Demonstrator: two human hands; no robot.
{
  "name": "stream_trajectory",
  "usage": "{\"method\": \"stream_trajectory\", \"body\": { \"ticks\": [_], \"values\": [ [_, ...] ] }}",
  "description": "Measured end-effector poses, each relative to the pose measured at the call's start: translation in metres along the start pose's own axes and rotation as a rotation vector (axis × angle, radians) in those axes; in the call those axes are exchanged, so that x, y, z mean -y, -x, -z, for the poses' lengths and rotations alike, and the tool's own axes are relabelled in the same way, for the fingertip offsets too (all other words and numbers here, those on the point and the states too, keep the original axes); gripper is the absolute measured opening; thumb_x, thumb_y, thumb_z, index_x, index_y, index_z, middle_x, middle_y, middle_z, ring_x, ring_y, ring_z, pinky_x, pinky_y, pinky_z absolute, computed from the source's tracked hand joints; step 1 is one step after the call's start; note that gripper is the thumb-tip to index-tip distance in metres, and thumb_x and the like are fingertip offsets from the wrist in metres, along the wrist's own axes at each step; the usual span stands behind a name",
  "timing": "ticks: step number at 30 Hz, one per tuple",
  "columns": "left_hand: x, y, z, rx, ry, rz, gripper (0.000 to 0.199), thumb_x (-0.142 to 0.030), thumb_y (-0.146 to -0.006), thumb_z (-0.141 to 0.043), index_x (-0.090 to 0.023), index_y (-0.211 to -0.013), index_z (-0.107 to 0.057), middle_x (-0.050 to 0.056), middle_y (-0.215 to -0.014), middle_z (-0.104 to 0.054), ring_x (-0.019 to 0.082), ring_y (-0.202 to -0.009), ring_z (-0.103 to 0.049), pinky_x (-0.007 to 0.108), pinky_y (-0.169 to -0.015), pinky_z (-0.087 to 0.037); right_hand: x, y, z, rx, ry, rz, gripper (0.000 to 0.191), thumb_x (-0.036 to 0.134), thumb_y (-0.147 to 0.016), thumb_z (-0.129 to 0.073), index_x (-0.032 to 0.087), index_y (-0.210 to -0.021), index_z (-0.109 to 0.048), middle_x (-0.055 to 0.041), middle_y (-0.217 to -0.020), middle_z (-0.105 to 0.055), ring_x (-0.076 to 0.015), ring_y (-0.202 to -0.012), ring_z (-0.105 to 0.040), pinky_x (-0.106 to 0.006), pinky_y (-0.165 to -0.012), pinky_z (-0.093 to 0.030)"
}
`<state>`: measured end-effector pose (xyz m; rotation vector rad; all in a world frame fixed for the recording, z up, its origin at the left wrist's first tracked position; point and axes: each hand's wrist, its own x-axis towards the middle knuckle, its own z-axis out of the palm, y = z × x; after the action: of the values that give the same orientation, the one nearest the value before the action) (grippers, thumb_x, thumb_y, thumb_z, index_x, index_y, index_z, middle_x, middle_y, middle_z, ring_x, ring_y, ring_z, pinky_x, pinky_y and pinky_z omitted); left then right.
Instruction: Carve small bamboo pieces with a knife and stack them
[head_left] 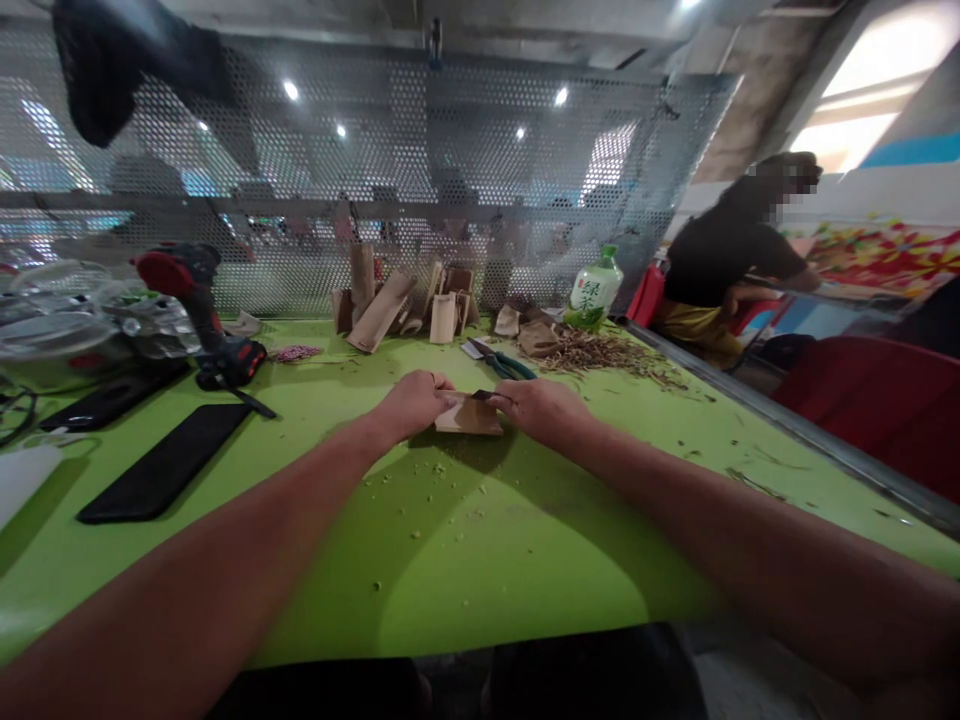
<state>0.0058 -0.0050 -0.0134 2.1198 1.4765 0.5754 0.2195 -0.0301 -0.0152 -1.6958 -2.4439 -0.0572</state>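
Observation:
Over the middle of the green table [450, 590], my left hand [415, 402] grips a small tan flat piece [469, 415], wood-like in look, by its left side. Closed fingers of my right hand [544, 408] hold a small dark tool [482, 394], whose thin tip lies at the piece's upper edge; its rest is hidden in the hand. Pale crumbs [416, 534] are scattered on the table in front of both hands. Just behind the right hand lie green-handled pliers [512, 367], possibly cutters.
Behind stand several tan flat pieces [444, 318], a brown scrap pile [600, 357] and a green tea bottle [595, 290]. At left are a red-black cordless drill [196, 300], a black slab [169, 462] and plastic containers [64, 345]. A perforated metal screen [465, 160] closes the back. A person [731, 240] sits at right.

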Motion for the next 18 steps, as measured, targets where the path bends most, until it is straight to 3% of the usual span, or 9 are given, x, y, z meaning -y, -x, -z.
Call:
{"method": "stream_trajectory", "body": {
  "ticks": [10,13,18],
  "values": [
    [0.0089,-0.0039,-0.0022,0.017,-0.005,-0.027,0.028,-0.034,-0.077,-0.058,-0.012,-0.086,-0.072,0.003,-0.074,-0.067,0.017,-0.068,-0.056,0.025,-0.058,-0.037,0.0042,-0.0079,0.0059,0.225,-0.136,0.060,0.038,0.044,-0.099,-0.038,0.023,-0.104,-0.070,-0.0072,-0.099,-0.073,-0.0185,-0.078,-0.062,-0.026,-0.062,-0.038],
    [0.0086,-0.0041,-0.0012,0.038,-0.006,-0.034,0.030,-0.036,-0.077,-0.057,-0.012,-0.088,-0.072,0.004,-0.078,-0.068,0.018,-0.070,-0.057,0.026,-0.059,-0.038,0.0042,-0.0056,0.0048,0.204,-0.094,0.085,0.037,0.043,-0.099,-0.039,0.023,-0.107,-0.069,-0.0077,-0.100,-0.072,-0.0192,-0.079,-0.062,-0.027,-0.062,-0.038],
    [0.0058,-0.0046,0.0010,0.076,-0.014,-0.040,0.035,-0.036,-0.077,-0.056,-0.011,-0.093,-0.073,0.006,-0.081,-0.069,0.019,-0.073,-0.057,0.027,-0.062,-0.038,0.0050,0.0013,-0.0007,0.076,-0.020,-0.040,0.041,0.048,-0.100,-0.033,0.024,-0.102,-0.066,-0.0050,-0.082,-0.068,-0.0158,-0.062,-0.055,-0.027,-0.053,-0.030]
  ]
}}
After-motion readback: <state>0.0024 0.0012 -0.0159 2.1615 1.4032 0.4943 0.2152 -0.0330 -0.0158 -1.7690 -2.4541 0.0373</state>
